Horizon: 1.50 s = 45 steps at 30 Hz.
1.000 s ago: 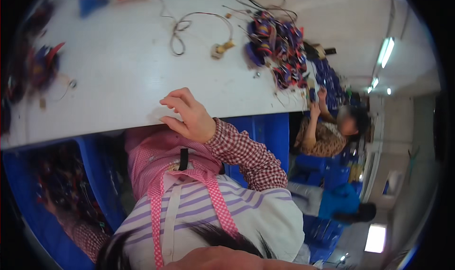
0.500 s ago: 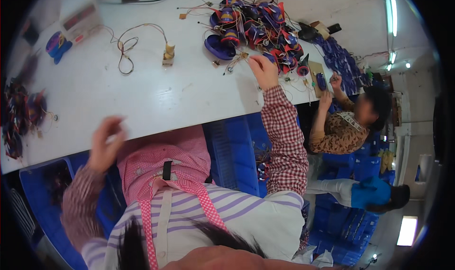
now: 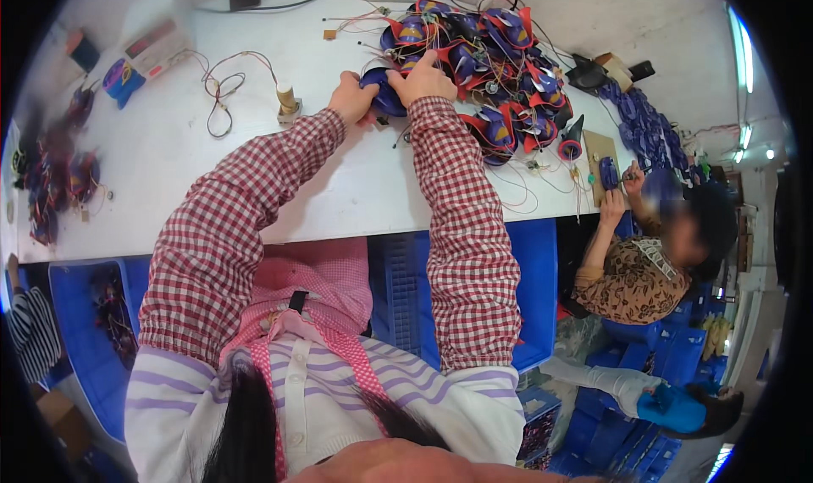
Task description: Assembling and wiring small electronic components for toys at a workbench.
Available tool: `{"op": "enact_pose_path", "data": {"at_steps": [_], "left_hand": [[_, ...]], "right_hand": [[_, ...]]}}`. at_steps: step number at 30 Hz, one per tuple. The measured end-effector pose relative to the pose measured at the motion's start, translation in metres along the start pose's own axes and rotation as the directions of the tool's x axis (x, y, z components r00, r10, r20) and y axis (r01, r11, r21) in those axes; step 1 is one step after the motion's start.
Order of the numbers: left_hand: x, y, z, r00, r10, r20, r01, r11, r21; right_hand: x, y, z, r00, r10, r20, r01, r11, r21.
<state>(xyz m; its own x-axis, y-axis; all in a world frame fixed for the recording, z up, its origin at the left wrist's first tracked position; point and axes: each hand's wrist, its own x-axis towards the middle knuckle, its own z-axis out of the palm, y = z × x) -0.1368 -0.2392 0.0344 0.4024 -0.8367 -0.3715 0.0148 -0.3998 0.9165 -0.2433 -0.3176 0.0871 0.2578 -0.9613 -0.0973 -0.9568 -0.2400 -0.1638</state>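
Dark blue rounded plastic piece (image 3: 385,93) sits at 12 o'clock on the white table (image 3: 169,169), pinched between both hands: left hand (image 3: 353,97) clamps its left edge, right hand (image 3: 423,78) presses on top, probably steadying it. Matching wired pile (image 3: 491,68) at 1 o'clock.

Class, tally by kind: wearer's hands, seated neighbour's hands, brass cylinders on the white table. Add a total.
Wearer's left hand, right hand, gripping dark blue rounded piece: 2
Seated neighbour's hands: 2
Small brass-coloured metal cylinder: 1
Total: 5
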Motion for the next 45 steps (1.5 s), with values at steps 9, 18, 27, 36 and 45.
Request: {"op": "enact_pose_path", "data": {"at_steps": [9, 18, 27, 36, 45], "left_hand": [[-0.029, 0.024, -0.012, 0.994, 0.107, 0.022, -0.108, 0.994, 0.019], [-0.108, 0.056, -0.071, 0.890, 0.457, 0.001, -0.455, 0.885, -0.098], [-0.149, 0.010, -0.118, 0.957, 0.284, 0.060, -0.258, 0.928, -0.267], [-0.147, -0.042, -0.142, 0.995, 0.056, 0.081, -0.008, 0.867, -0.498], [-0.161, -0.082, -0.193, 0.989, 0.144, 0.037, -0.063, 0.631, -0.773]], "right_hand": [[0.000, 0.068, -0.033, 0.977, -0.118, 0.177, -0.006, 0.816, 0.578], [-0.033, 0.145, -0.093, 0.885, -0.464, -0.027, -0.056, -0.164, 0.985], [-0.035, 0.133, -0.101, 0.967, -0.207, -0.149, 0.109, -0.193, 0.975], [-0.052, 0.116, -0.126, 0.952, -0.150, -0.266, 0.172, -0.455, 0.873], [-0.064, 0.110, -0.067, 0.971, -0.237, -0.004, -0.029, -0.138, 0.990]]}}
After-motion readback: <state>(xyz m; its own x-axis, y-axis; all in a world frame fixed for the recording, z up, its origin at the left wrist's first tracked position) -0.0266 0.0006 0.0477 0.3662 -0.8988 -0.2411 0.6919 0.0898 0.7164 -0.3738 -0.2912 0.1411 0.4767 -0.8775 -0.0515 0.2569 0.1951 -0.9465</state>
